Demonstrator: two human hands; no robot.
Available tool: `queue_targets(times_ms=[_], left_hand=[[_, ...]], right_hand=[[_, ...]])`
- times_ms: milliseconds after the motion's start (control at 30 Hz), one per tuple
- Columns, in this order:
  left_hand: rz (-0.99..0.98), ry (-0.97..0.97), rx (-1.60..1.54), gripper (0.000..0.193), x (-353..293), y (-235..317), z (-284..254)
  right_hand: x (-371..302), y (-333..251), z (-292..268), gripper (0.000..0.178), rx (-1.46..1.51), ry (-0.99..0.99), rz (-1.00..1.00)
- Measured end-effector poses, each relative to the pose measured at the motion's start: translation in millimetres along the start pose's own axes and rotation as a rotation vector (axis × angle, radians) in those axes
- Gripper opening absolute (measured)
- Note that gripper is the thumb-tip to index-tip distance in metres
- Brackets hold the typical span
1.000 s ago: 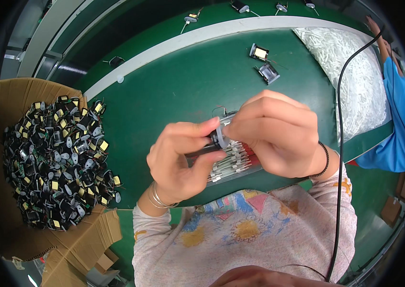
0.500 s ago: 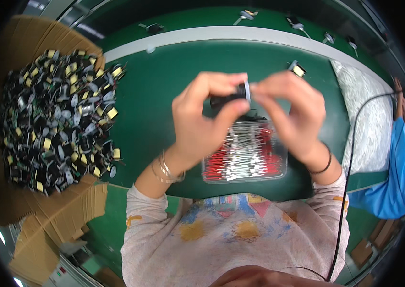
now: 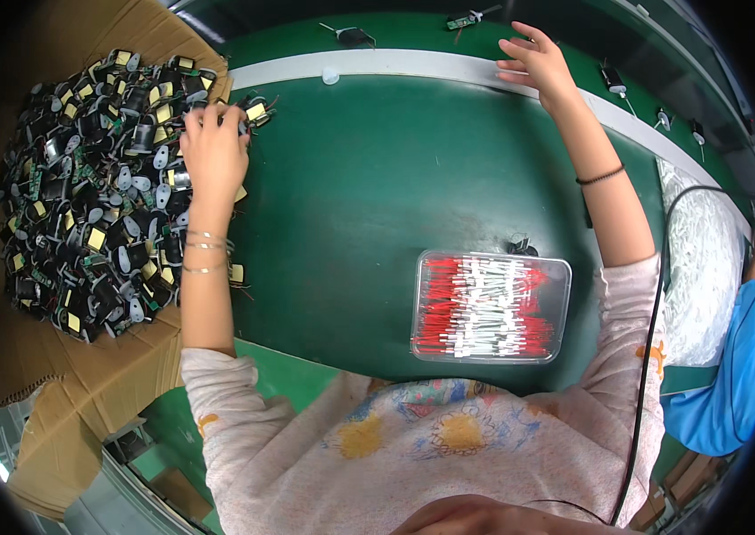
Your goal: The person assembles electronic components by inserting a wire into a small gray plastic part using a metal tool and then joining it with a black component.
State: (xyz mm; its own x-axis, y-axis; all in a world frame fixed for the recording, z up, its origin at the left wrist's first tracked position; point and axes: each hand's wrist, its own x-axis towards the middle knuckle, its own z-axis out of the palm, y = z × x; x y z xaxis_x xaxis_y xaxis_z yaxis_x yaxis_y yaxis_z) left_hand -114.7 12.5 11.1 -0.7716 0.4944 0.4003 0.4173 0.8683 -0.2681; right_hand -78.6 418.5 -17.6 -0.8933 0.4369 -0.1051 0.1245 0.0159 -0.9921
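My left hand (image 3: pixel 214 152) rests on the far right edge of a heaped pile of small black motor assemblies (image 3: pixel 141 138), which carry yellow pads, grey oval pieces and green circuit boards. Its fingers bend down among the parts; their tips are blurred and partly hidden, so a grip cannot be made out. Stretched far forward, my right hand (image 3: pixel 538 67) hovers around the white strip (image 3: pixel 395 62) at the table's far side, fingers apart and nothing visible in them. Between my arms, nearer to me, a clear plastic box (image 3: pixel 565 303) holds many thin red and white wire leads (image 3: pixel 484 308).
A cardboard box (image 3: pixel 119 379) surrounds the pile. Beyond the strip lie several motor assemblies (image 3: pixel 614 80) on a green surface. A small black part (image 3: pixel 522 247) sits behind the clear box. At right are a plastic bag (image 3: pixel 703 285), a black cable (image 3: pixel 654 339) and a person's blue sleeve (image 3: pixel 730 383).
My hands have parted from the middle, where they held a black cylindrical part with a white disc. The left went to the pile, the right far forward. That part no longer shows in either hand.
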Motion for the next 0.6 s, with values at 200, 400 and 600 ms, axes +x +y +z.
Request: queue_targets(times_ms=[200, 400, 600], left_hand=[[0.210, -0.001, 0.244, 0.023, 23.8, -18.2, 45.2], [0.110, 0.066, -0.024, 0.023, 22.3, 1.1, 9.6], [-0.054, 0.317, -0.475, 0.023, 14.8, 51.2, -41.2]], right_hand=[[-118.1, -44.0, -20.3, 0.037, -0.216, -0.348, -0.228], [-218.0, -46.0, -47.5, 0.013, -0.527, -0.577, -0.221], [-249.3, -13.2, -28.2, 0.015, -0.907, -0.535, -0.581]])
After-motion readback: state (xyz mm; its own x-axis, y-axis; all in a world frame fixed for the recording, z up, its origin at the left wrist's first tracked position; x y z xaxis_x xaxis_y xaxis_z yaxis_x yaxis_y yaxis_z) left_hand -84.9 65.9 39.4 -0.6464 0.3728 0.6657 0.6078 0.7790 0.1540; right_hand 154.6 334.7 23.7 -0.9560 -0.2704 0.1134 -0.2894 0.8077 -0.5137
